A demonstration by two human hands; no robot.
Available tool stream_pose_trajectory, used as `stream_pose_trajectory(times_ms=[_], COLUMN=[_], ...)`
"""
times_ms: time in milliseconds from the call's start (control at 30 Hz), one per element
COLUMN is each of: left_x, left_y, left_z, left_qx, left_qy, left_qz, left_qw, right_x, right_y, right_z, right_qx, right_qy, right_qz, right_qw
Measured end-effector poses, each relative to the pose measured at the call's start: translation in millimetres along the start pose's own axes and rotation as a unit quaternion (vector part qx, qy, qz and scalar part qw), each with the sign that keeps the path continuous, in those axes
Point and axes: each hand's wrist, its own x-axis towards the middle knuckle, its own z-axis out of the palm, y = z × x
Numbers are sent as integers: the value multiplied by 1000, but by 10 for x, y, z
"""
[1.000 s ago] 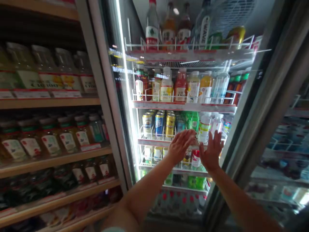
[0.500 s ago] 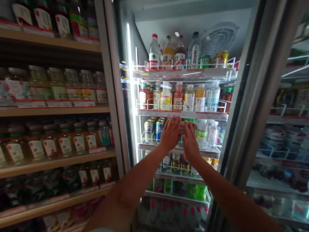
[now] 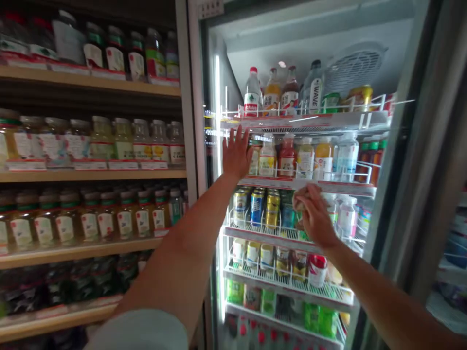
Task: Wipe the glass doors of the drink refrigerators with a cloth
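I face an open drinks fridge. My left hand [image 3: 236,154] is raised with fingers spread, just in front of the bottles on the second wire shelf [image 3: 310,184] at its left end. My right hand [image 3: 314,215] is lower, closed around a small pale wad, perhaps a cloth [image 3: 301,196], held against the front edge of that shelf above the cans [image 3: 257,208]. Juice bottles [image 3: 305,156] stand in a row between the two hands.
The top fridge shelf [image 3: 310,120] carries tall bottles, with a fan grille [image 3: 355,68] behind. Lower racks hold small cans and green bottles. Wooden shelves [image 3: 91,174] of jars and bottles fill the left. The open fridge door frame [image 3: 419,146] rises at right.
Both hands were together at the can shelf; my left hand has risen to the upper-left bottles and my right has shifted right. The view has turned left and up.
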Motion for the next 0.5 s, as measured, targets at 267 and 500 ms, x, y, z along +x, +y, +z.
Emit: stream_pose_trajectory(times_ms=[267,500], left_x=[-132,-123], left_y=[-10,-20], left_z=[108,82], left_qx=[27,-7], left_qy=[28,29], left_qz=[12,16], left_qw=[999,999], right_x=[632,1117], right_y=[457,481], right_z=[-229,-223], right_qx=[-175,-147], right_qy=[112,94], right_qz=[-1,-11], right_qw=[978,985])
